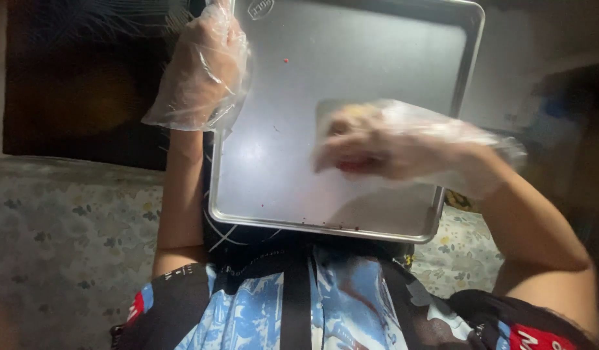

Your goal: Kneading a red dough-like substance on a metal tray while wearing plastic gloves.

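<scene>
A silver metal baking tray (273, 175) rests on my lap, nearly bare apart from a few red specks. My left hand (205, 65), in a loose clear plastic glove, grips the tray's far left edge. My right hand (377, 142), also gloved, is blurred over the tray's right half. It is closed around a small reddish-pink lump (354, 165) pressed against the tray's surface.
A floral-patterned sheet (66, 233) covers the surface on both sides of my legs. My blue, black and red patterned shorts (325, 304) fill the bottom of the view. A dark panel (79, 78) stands at the back left.
</scene>
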